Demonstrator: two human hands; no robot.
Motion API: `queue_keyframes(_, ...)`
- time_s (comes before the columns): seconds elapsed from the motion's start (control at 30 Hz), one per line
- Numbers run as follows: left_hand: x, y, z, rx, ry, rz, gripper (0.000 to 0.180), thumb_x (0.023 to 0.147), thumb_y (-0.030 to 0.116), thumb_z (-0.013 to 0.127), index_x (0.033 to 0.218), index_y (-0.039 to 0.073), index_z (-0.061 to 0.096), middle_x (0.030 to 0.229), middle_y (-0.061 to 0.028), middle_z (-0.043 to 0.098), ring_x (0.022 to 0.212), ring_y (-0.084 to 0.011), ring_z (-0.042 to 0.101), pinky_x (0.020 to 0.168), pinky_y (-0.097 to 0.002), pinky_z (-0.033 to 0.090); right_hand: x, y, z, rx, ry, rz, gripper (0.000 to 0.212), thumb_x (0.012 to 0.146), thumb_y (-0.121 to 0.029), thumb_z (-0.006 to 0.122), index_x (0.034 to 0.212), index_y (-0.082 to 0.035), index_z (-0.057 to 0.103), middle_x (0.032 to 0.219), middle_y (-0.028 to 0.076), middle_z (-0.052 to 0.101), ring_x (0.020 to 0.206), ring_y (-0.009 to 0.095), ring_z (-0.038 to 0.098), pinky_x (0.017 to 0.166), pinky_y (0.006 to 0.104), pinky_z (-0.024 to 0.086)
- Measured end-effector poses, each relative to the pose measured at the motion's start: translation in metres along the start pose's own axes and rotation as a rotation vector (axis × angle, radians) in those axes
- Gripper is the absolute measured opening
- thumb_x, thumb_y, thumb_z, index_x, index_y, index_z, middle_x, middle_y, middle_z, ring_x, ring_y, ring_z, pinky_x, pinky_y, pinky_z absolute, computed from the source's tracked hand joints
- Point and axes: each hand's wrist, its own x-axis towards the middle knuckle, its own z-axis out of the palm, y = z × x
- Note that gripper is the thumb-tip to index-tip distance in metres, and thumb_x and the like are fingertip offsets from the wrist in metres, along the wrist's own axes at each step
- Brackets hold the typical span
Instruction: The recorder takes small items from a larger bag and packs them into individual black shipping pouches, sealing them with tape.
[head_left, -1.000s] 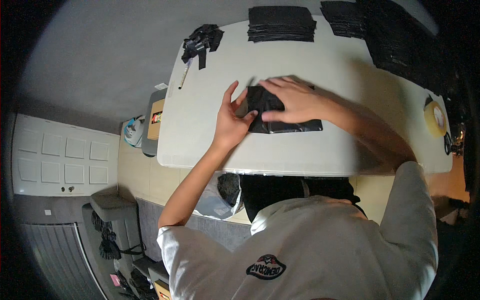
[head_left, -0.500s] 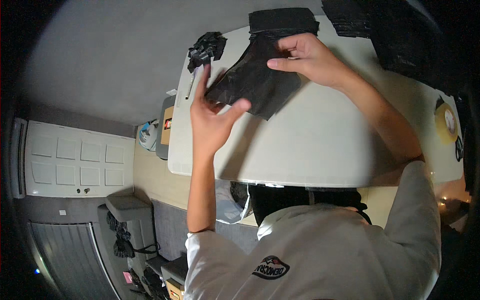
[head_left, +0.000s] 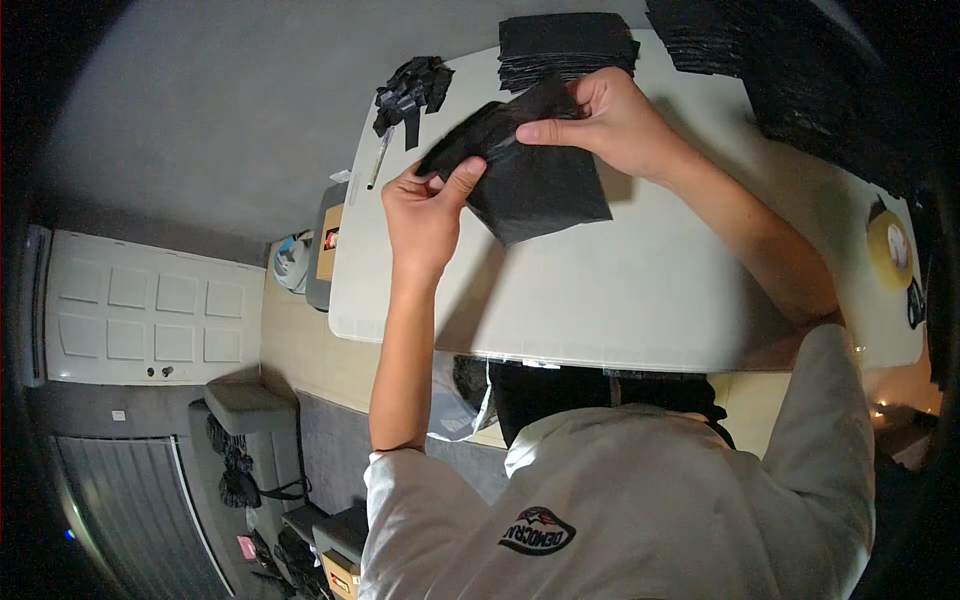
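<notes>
A thin black sheet (head_left: 548,192), folded and soft-looking, is held up over the white table (head_left: 620,300); cloth or plastic, I cannot tell. My left hand (head_left: 425,220) pinches its left edge, thumb on the near face and the other fingers behind. At the upper right edge, my right hand (head_left: 618,125) grips it between thumb and fingers, with part of the fingers hidden behind the sheet. Just beyond lies a neat stack of black sheets (head_left: 565,42). Left of the held sheet sits a tangle of black strips (head_left: 413,90).
A pen (head_left: 379,162) lies by the table's left edge. More black sheets (head_left: 695,40) pile up at the far right. A roll of tape (head_left: 888,250) and dark-handled scissors (head_left: 915,303) rest near the right edge. A grey sofa (head_left: 265,440) stands lower left.
My left hand, its fingers spread before, has closed on the sheet's left edge. The sheet has turned a little, its lower corner swinging right, and my right thumb has shifted left.
</notes>
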Motion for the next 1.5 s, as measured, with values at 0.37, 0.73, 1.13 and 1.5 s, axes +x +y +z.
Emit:
queue_keyframes(0.37,0.005,-0.002,-0.004,-0.225,-0.026,0.017,0.024,0.1,0.024,0.072,0.093,0.001,0.074,0.075,0.0048,0.062,0.068,-0.0041,0.053,0.062,-0.0207,0.045,0.0,0.008,0.005,0.12,0.019,-0.057,0.047,0.08,-0.033,0.09,0.106,0.003,0.074,0.096,0.006,0.076,0.085,0.011,0.069,0.078,0.0277,0.055)
queue_keyframes(0.73,0.009,-0.008,-0.031,-0.316,0.232,0.073,0.029,0.104,0.028,0.067,0.099,0.0,0.072,0.08,0.0027,0.065,0.064,-0.0034,0.05,0.054,-0.0215,0.043,-0.015,-0.007,0.009,0.1,-0.448,0.269,0.034,0.085,-0.013,0.084,0.106,0.006,0.065,0.091,0.015,0.075,0.083,0.024,0.078,0.06,0.031,0.059)
queue_keyframes(1.13,-0.009,0.013,-0.003,-0.257,0.063,-0.061,0.029,0.097,0.026,0.076,0.111,0.0,0.076,0.074,0.0057,0.065,0.064,-0.001,0.05,0.06,-0.0189,0.043,-0.004,0.003,0.015,0.17,-0.127,-0.113,0.044,0.084,-0.029,0.088,0.107,0.005,0.071,0.094,0.007,0.076,0.089,0.012,0.069,0.082,0.0289,0.055)
queue_keyframes(1.5,-0.006,0.012,-0.001,-0.243,-0.013,0.015,0.02,0.096,0.019,0.076,0.103,0.0,0.075,0.08,0.0028,0.069,0.065,-0.0012,0.053,0.057,-0.0193,0.042,-0.007,-0.007,0.012,0.182,0.024,-0.155,0.034,0.087,-0.029,0.085,0.096,0.003,0.077,0.089,0.003,0.076,0.08,0.008,0.065,0.075,0.0276,0.052)
